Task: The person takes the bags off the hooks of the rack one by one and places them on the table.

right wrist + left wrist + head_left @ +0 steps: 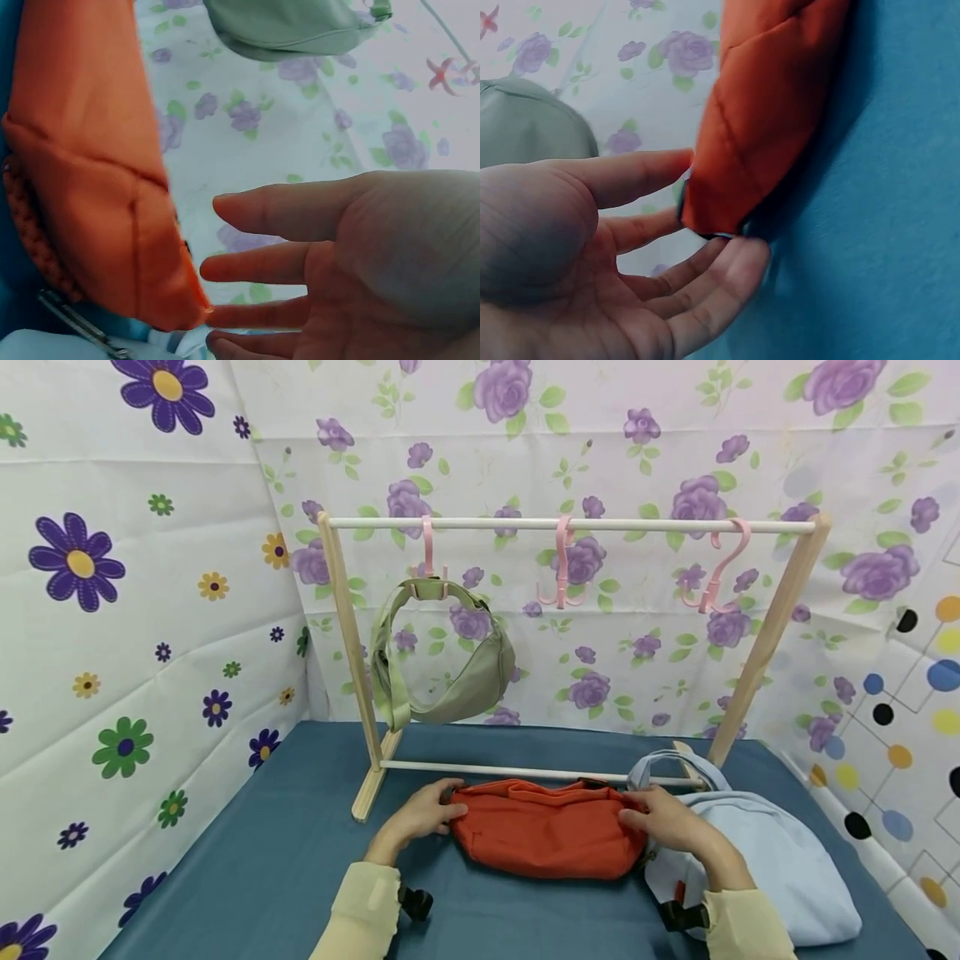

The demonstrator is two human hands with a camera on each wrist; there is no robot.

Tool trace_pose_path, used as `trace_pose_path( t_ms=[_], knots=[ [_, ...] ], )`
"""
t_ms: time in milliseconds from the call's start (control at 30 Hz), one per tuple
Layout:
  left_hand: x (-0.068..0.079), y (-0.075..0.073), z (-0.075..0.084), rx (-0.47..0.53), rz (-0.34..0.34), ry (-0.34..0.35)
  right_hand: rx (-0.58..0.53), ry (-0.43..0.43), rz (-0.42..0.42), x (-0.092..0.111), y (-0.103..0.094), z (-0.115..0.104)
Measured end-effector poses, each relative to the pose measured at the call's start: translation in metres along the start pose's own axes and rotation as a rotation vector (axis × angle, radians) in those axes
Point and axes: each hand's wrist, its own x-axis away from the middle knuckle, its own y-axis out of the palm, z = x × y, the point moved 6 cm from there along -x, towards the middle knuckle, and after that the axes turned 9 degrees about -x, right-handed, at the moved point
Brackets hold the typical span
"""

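Observation:
An orange-red waist bag [551, 831] lies on the blue cloth in front of the rack. At its left end is my left hand [422, 811], fingertips touching the bag's end and thumb beside it; in the left wrist view the fingers [705, 307] are only slightly bent. My right hand [667, 818] is at the other end. In the right wrist view its fingers [259, 266] are straight and spread, with a fingertip at the bag's edge. A light blue bag [780, 860] lies under and beside the right forearm.
Behind stands a wooden rack with a white rail [495, 524]. A green waist bag [472, 681] hangs from its left pink hook [427, 547]. The middle pink hook [562, 564] and right pink hook [723, 568] hang bare. Flowered cloth [637, 468] covers the back wall.

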Motion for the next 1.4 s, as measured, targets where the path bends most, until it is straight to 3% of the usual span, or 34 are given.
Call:
trace_pose_path(
  t_ms=[167, 333, 567, 767, 1100, 1400],
  knots=[
    [0.004, -0.017, 0.006, -0.050, 0.046, 0.059, -0.066, -0.052, 0.027, 0.005, -0.007, -0.009],
    [0.009, -0.027, 0.011, 0.029, 0.070, 0.065, -0.159, -0.096, 0.051, 0.005, -0.011, -0.016],
    [0.015, -0.030, 0.030, 0.101, 0.024, 0.203, -0.309, -0.169, 0.090, 0.007, -0.016, -0.025],
    [0.019, -0.036, 0.051, 0.160, 0.096, 0.352, -0.413, -0.203, 0.089, 0.007, -0.016, -0.031],
    [0.032, -0.050, 0.068, 0.328, 0.270, 0.540, -0.448, -0.271, 0.126, 0.006, -0.013, -0.039],
    [0.045, -0.070, 0.082, 0.415, 0.368, 0.568, -0.371, -0.372, 0.185, 0.011, -0.015, -0.054]
  ],
)
